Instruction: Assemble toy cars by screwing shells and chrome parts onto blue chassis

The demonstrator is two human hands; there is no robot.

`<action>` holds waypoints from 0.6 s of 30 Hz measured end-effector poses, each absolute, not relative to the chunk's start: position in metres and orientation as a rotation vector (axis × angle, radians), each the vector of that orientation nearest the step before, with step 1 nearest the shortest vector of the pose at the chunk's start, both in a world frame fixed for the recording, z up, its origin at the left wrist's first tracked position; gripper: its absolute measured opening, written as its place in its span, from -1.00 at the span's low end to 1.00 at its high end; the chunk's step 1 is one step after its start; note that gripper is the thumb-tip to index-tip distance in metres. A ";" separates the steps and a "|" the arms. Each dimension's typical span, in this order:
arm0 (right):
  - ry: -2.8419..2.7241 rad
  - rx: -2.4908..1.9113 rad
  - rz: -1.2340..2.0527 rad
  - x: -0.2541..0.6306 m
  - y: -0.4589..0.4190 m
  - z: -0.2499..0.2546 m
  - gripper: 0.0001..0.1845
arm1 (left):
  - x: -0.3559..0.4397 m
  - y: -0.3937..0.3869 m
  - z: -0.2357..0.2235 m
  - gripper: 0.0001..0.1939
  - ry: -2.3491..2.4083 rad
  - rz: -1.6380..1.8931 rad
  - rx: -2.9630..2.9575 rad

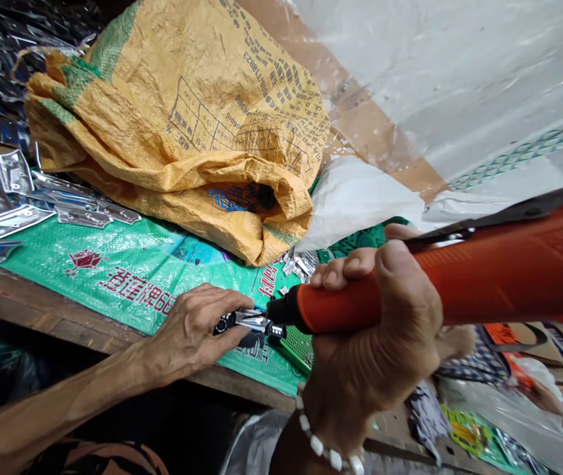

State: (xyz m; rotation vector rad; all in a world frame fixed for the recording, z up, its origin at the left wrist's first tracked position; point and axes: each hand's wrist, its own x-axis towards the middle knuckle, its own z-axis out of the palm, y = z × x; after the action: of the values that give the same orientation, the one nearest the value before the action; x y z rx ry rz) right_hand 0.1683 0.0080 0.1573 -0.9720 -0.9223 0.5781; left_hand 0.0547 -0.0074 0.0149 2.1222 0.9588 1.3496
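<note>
My right hand is wrapped round the orange barrel of an electric screwdriver, whose black nose points left and down. Its tip meets a small shiny metal part with a black piece on the green woven sheet. My left hand pinches that small part between thumb and fingers, holding it against the sheet near the wooden table's front edge. A white bead bracelet circles my right wrist.
A large yellow woven sack lies open behind the hands. Several stamped shiny metal pieces are scattered at the left, a few more by the sack's mouth. Clear plastic sheeting covers the right. Bags and clutter lie below at right.
</note>
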 end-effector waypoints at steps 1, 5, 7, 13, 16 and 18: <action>-0.933 -0.974 0.569 0.168 0.009 0.158 -0.92 | 0.055 -0.007 0.015 -0.81 0.959 1.345 2.120; -0.885 -0.959 0.574 0.167 0.011 0.158 -0.77 | 0.054 -0.007 0.015 -0.82 0.972 1.341 2.106; -0.851 -0.945 0.592 0.167 0.012 0.159 -0.69 | 0.054 -0.007 0.015 -0.83 0.971 1.346 2.109; -0.846 -0.935 0.599 0.167 0.012 0.157 -0.65 | 0.055 -0.007 0.015 -0.84 0.959 1.328 2.107; -0.840 -0.945 0.569 0.168 0.011 0.156 -0.68 | 0.055 -0.007 0.014 -0.83 0.951 1.334 2.108; -0.850 -0.940 0.533 0.170 0.010 0.156 -0.70 | 0.055 -0.007 0.013 -0.82 0.948 1.346 2.117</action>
State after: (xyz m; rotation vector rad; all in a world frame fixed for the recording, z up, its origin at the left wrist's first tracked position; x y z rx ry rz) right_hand 0.1696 0.0104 0.1564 -0.9395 -0.8496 0.5330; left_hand 0.0550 -0.0068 0.0129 2.1169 0.9481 1.3460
